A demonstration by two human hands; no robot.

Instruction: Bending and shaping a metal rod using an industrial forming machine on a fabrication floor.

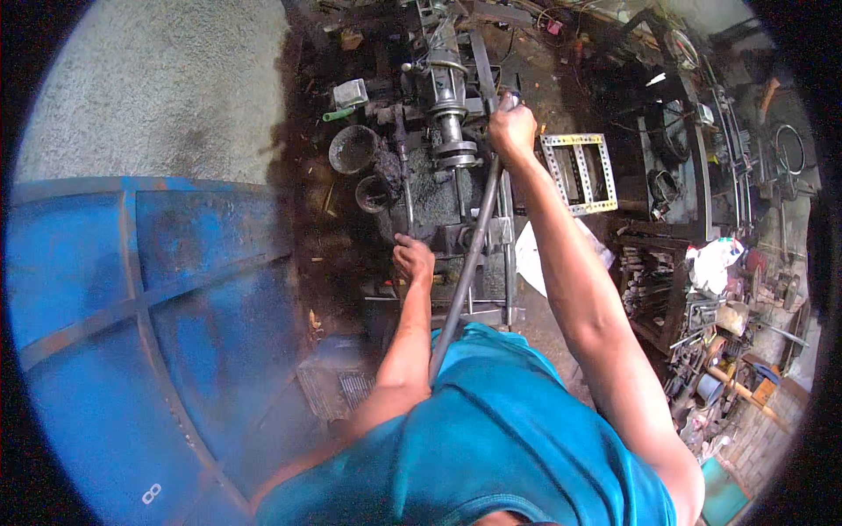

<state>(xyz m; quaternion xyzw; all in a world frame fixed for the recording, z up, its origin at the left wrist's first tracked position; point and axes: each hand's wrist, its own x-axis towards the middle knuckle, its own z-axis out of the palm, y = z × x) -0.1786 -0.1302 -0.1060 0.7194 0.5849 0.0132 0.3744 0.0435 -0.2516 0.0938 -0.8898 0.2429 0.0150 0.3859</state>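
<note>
My right hand [513,129] is closed at the upper end of a long grey metal bar [474,250], beside the machine. The bar slants down toward my body, and its lower end is hidden by my shirt. My left hand [413,259] is curled closed at the machine's near left side, close below a thin metal rod [409,206]; what its fingers hold is hidden. Between and beyond my hands stands a greasy lathe-like machine [452,110] with round steel collars along its axis. Dark metal shavings [434,180] cover its middle.
Left of the machine are two round pans [353,149] [373,194] and a green-handled brush [338,115]. A blue metal panel [210,228] fills the left side. At right lie a perforated yellow-white frame [579,173], a white bag [715,265] and racks of tools and metal parts [649,285].
</note>
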